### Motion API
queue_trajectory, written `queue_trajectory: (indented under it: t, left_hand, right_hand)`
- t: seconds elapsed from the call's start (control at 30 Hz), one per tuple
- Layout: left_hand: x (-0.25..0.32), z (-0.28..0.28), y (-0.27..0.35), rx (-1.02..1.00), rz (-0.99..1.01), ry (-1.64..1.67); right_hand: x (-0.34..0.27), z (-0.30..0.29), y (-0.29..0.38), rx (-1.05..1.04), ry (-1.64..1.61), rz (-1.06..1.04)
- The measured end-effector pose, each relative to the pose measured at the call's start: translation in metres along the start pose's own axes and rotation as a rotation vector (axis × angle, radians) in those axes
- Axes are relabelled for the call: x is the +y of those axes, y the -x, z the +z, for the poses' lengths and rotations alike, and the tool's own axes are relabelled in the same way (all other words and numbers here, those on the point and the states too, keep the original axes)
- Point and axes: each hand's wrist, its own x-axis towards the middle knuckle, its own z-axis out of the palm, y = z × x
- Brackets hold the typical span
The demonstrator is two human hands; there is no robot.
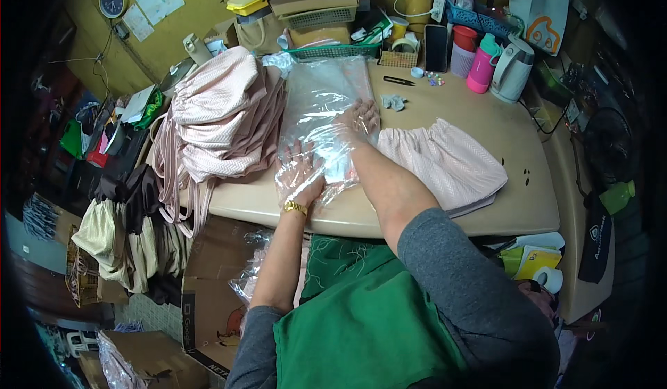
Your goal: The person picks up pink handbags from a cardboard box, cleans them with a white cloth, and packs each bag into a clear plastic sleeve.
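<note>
Clear plastic bags [323, 89] lie flat near the middle of the beige table. My left hand [299, 175], with a gold watch at the wrist, is at the near left part of the plastic, fingers spread, with film over it. My right hand [360, 118] is farther forward at the plastic's right side, palm partly up, also seen through film. Whether either hand pinches the film is unclear. A pile of pale pink drawstring fabric bags [219, 113] rises to the left. One more pink fabric bag [443, 165] lies to the right, beside my right forearm.
Thread snips [399, 81], a crumpled grey scrap [393, 102], a phone [436, 48], a pink bottle [483, 65] and an electric kettle [512, 71] stand or lie at the back right. Behind the plastic is a green basket [333, 52]. An open cardboard box [208, 285] sits below the table's left front.
</note>
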Motion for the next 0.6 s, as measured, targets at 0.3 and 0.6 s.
queue_trajectory:
  t: [0.3,0.6]
  left_hand:
    - [-0.014,0.028,0.006,0.115,-0.052,0.030]
    - [-0.008,0.018,0.007,0.103,-0.127,0.122]
  right_hand:
    - [-0.011,-0.067,0.007,-0.180,-0.128,-0.134]
    - [0.002,-0.068,0.014,-0.157,-0.450,-0.193]
